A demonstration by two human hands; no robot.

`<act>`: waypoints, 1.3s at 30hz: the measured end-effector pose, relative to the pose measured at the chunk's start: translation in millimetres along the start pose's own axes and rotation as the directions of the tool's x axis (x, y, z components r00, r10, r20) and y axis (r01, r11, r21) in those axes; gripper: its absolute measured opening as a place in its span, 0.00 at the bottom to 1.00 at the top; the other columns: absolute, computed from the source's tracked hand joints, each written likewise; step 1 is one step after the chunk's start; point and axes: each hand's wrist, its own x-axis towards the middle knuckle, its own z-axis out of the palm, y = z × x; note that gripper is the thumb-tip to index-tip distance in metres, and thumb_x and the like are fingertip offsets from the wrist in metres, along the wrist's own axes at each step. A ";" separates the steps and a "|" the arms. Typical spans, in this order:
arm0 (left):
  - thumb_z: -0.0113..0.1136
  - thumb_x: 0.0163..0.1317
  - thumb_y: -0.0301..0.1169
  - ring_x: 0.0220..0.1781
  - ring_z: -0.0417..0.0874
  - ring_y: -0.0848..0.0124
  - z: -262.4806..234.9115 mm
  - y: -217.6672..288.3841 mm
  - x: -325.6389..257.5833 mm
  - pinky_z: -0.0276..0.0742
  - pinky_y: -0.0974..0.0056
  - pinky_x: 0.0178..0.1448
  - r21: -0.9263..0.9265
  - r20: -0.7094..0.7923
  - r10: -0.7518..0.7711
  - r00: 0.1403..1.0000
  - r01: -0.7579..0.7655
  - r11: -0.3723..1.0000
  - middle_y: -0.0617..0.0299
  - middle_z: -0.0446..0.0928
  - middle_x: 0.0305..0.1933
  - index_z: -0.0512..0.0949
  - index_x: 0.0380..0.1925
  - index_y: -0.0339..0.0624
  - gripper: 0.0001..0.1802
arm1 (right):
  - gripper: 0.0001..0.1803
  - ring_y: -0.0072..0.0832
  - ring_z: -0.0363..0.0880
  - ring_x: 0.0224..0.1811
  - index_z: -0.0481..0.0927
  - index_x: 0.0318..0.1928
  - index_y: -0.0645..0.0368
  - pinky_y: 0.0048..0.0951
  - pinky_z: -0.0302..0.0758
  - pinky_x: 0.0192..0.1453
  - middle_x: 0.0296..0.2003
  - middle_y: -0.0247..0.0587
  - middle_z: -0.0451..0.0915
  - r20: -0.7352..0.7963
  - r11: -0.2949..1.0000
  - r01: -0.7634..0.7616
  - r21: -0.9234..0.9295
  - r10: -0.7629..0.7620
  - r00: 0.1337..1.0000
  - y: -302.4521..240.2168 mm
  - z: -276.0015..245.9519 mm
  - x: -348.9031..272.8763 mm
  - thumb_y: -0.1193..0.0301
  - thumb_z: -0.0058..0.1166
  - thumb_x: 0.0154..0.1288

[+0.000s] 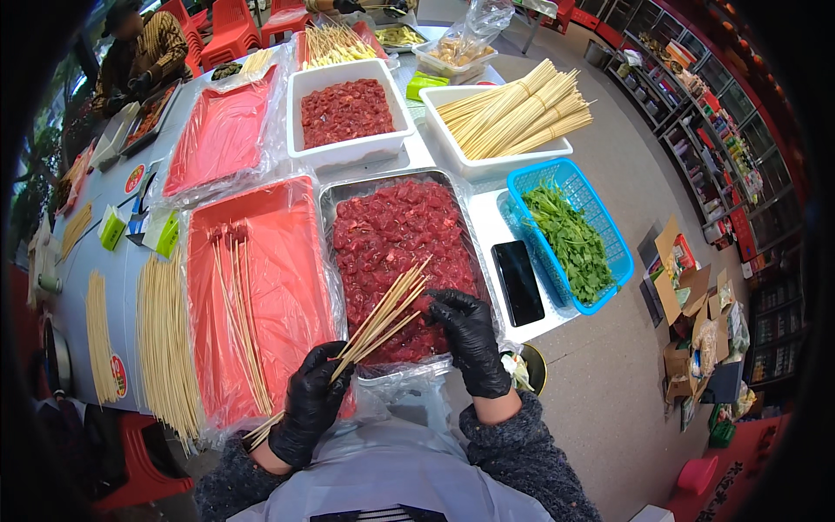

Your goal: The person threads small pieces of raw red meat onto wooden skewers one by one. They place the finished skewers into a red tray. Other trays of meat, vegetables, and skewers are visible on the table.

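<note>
Sticks [384, 315] fanned out of the left hand [313, 400], fingers wrapped round the bundle at 7 o'clock of the metal tray [329, 213], far ends slanting toward 1 o'clock over the meat [400, 230], presumably for a ready supply in one palm with the other free. Right hand [470, 339] at 5 o'clock, over the near right corner, fingers bent, thumb and forefinger close together by the stick tips; cannot tell about any piece pinched there. Black gloves [484, 367] on both, probably against raw juices. Metal tray straight ahead of the apron [374, 470], likely for equal reach. At 9, red tray [278, 261] under clear film [322, 244], perhaps for easy cleaning, with loaded skewers [243, 322] side by side, meaty ends toward 12, bare ends nearest for easy grasping. At 8, loose sticks [165, 339], roughly parallel, handy to the left. At 3, phone [519, 283], flat outside the tray, seemingly clear of the wet; just beyond, basket [609, 239] of greens [570, 244]. At 11, meat tub [348, 157]; at 1, stick tub [474, 165], both farther off, probably as reserve.
</note>
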 end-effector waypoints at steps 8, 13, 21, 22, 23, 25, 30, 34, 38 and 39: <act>0.56 0.54 0.19 0.37 0.81 0.63 6.7 -7.6 1.2 0.76 0.67 0.39 -0.036 -0.051 0.044 0.998 -0.046 0.998 0.51 0.76 0.43 0.78 0.38 0.35 0.10 | 0.10 0.22 0.77 0.31 0.80 0.39 0.67 0.23 0.74 0.38 0.30 0.40 0.81 0.057 0.998 -0.059 0.013 0.058 0.997 8.3 2.8 -3.9 0.77 0.57 0.57; 0.56 0.58 0.22 0.31 0.79 0.68 10.4 -14.4 -1.3 0.75 0.68 0.35 -0.264 -0.100 -0.058 0.993 0.029 0.964 0.53 0.77 0.39 0.77 0.37 0.33 0.07 | 0.10 0.22 0.77 0.30 0.80 0.39 0.67 0.23 0.74 0.37 0.29 0.39 0.80 0.045 1.000 -0.020 -0.014 0.021 0.999 13.9 -3.1 -2.9 0.76 0.57 0.57; 0.55 0.58 0.20 0.35 0.80 0.66 8.6 -6.4 4.7 0.75 0.67 0.39 -0.197 -0.075 -0.064 0.995 0.048 0.979 0.54 0.77 0.38 0.77 0.37 0.33 0.07 | 0.10 0.22 0.77 0.29 0.80 0.40 0.66 0.23 0.74 0.36 0.30 0.39 0.80 0.038 0.997 -0.071 0.004 0.071 0.997 12.5 -0.7 -4.5 0.76 0.56 0.58; 0.56 0.57 0.20 0.36 0.80 0.65 9.9 -7.4 5.4 0.75 0.67 0.40 -0.178 -0.090 -0.047 0.995 0.030 0.984 0.53 0.77 0.38 0.77 0.37 0.33 0.07 | 0.10 0.22 0.77 0.29 0.80 0.41 0.66 0.23 0.74 0.36 0.30 0.39 0.80 0.031 0.996 -0.089 0.007 0.089 0.996 10.7 0.5 -5.4 0.76 0.56 0.58; 0.56 0.57 0.20 0.37 0.80 0.64 9.4 -5.8 6.3 0.75 0.67 0.41 -0.136 -0.098 -0.013 0.995 0.000 0.991 0.53 0.77 0.38 0.78 0.37 0.33 0.08 | 0.10 0.22 0.77 0.29 0.80 0.41 0.66 0.23 0.74 0.35 0.30 0.39 0.80 0.023 0.994 -0.107 0.009 0.107 0.994 8.3 2.3 -6.7 0.76 0.56 0.58; 0.56 0.56 0.19 0.39 0.80 0.62 7.5 -2.5 7.5 0.75 0.66 0.42 -0.054 -0.109 0.055 0.992 -0.062 0.997 0.53 0.77 0.38 0.78 0.37 0.33 0.08 | 0.10 0.23 0.77 0.28 0.80 0.41 0.67 0.23 0.74 0.35 0.29 0.39 0.80 0.011 0.992 -0.127 0.009 0.127 0.992 7.9 4.0 -8.1 0.76 0.56 0.58; 0.56 0.56 0.20 0.39 0.80 0.61 9.3 -5.2 7.0 0.75 0.67 0.42 -0.041 -0.107 0.067 0.992 -0.072 0.997 0.53 0.77 0.38 0.78 0.37 0.34 0.08 | 0.10 0.23 0.77 0.27 0.79 0.40 0.67 0.23 0.74 0.33 0.28 0.40 0.80 0.003 0.991 -0.130 -0.028 0.131 0.991 11.4 5.5 -9.4 0.76 0.57 0.58; 0.57 0.56 0.20 0.37 0.80 0.64 11.9 -6.6 6.6 0.75 0.67 0.40 -0.053 -0.110 0.082 0.991 -0.089 0.995 0.53 0.77 0.38 0.78 0.37 0.34 0.08 | 0.09 0.22 0.77 0.26 0.80 0.38 0.65 0.21 0.74 0.30 0.27 0.39 0.81 0.011 0.993 -0.112 -0.033 0.113 0.994 9.5 5.2 -10.1 0.74 0.57 0.58; 0.56 0.57 0.21 0.34 0.79 0.69 12.5 -17.4 2.5 0.74 0.69 0.38 -0.252 -0.071 -0.056 0.996 0.037 0.967 0.56 0.76 0.36 0.77 0.37 0.33 0.08 | 0.08 0.21 0.77 0.25 0.80 0.38 0.65 0.21 0.72 0.28 0.26 0.39 0.80 -0.007 0.993 -0.100 -0.063 0.100 0.995 8.8 1.6 -10.6 0.74 0.57 0.58; 0.56 0.57 0.21 0.34 0.78 0.70 11.5 -20.6 1.4 0.74 0.70 0.37 -0.302 -0.060 -0.070 0.996 0.049 0.952 0.56 0.75 0.36 0.77 0.38 0.33 0.08 | 0.08 0.21 0.77 0.24 0.80 0.37 0.65 0.21 0.72 0.28 0.26 0.39 0.80 -0.013 0.992 -0.101 -0.073 0.100 0.995 9.4 0.0 -10.3 0.74 0.57 0.58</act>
